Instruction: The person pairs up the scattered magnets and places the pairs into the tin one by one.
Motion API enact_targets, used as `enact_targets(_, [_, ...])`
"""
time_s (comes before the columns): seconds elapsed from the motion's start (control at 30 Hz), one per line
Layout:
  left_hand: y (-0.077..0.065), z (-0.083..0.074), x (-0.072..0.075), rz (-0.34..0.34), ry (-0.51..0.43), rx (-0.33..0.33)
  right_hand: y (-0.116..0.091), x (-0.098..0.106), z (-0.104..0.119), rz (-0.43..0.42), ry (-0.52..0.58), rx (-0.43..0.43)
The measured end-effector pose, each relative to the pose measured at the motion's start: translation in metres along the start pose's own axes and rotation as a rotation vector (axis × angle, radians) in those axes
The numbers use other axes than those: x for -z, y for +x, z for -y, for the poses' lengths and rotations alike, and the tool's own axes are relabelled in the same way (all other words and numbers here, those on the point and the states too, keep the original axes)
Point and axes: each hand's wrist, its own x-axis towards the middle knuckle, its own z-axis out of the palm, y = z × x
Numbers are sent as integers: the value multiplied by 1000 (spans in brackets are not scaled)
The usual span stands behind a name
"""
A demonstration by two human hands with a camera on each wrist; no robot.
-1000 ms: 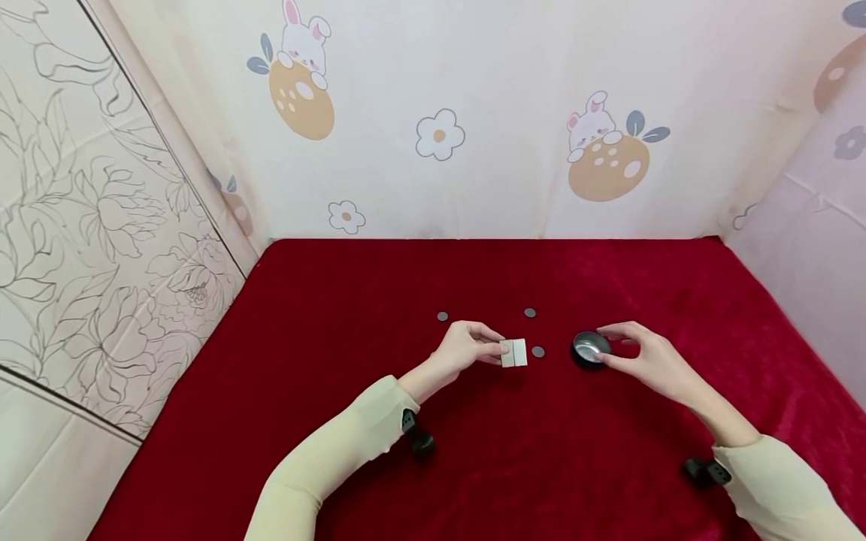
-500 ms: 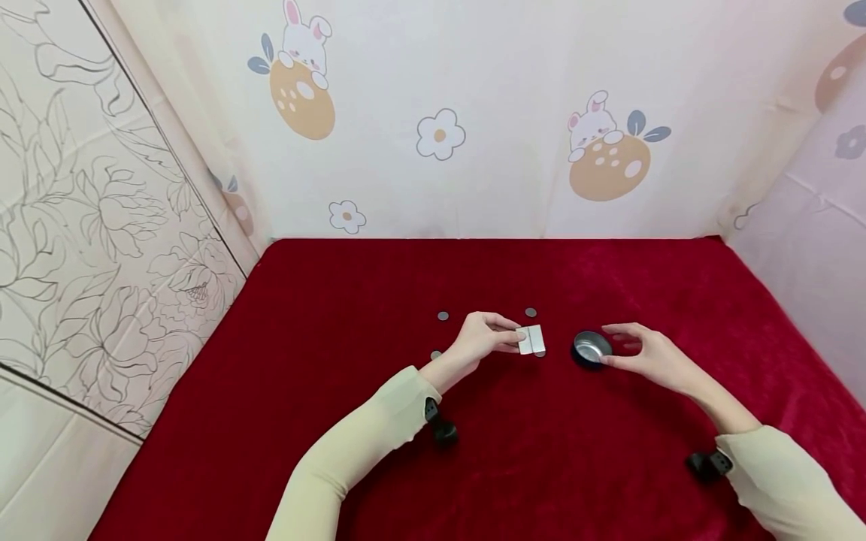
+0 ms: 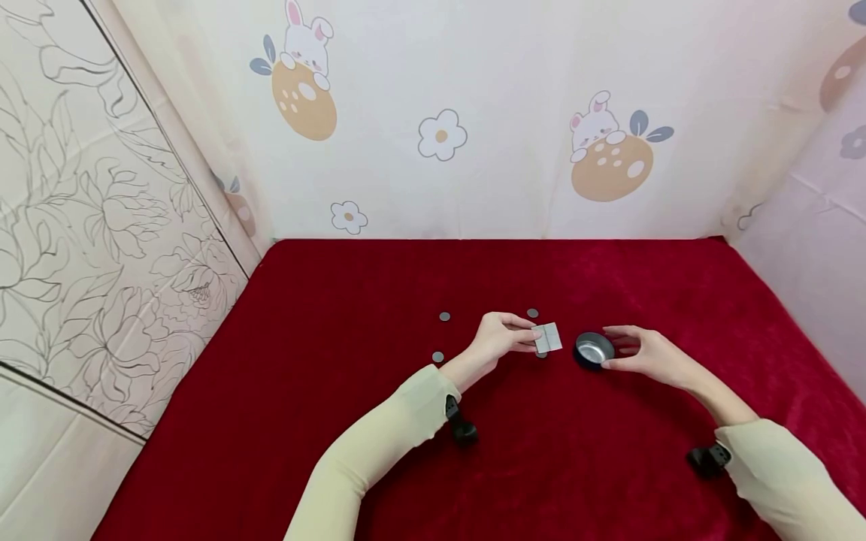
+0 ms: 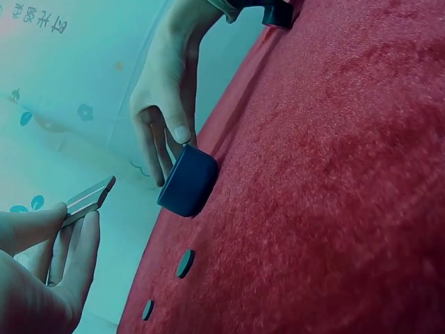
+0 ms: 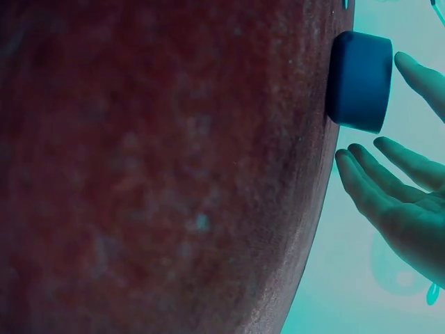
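Note:
My left hand (image 3: 497, 338) pinches a small pale square piece (image 3: 549, 338) between thumb and fingers. A line crosses its face, and the left wrist view shows a dark edge on this thin flat piece (image 4: 90, 198). It is held above the cloth, left of a small round dark cup (image 3: 593, 351) with a shiny silvery inside. My right hand (image 3: 652, 357) is at the cup's right side with fingers spread and relaxed. In the right wrist view, gaps show between the fingertips (image 5: 344, 158) and the cup (image 5: 361, 82). The cup stands upright on the cloth.
Several small grey discs lie on the red cloth (image 3: 406, 451): one disc (image 3: 444, 316) at back left, another disc (image 3: 437, 357) near the left wrist, one disc (image 3: 532, 312) behind the square piece, and a disc (image 3: 541, 355) partly under it. A patterned curtain (image 3: 501, 113) hangs behind.
My left hand has moved right with the square piece, closer to the cup, uncovering a disc on the left. My right fingers have loosened from the cup, which stays in place.

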Motion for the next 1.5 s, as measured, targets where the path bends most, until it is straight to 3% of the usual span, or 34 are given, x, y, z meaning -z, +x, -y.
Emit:
enact_targets(0.9, [19,13,-31,-75,-106,23,8,-5,-1,28,-8,31])
enact_targets(1.5, [32,24,-60,-169,-70,81,8,-5,-1,29,-7,29])
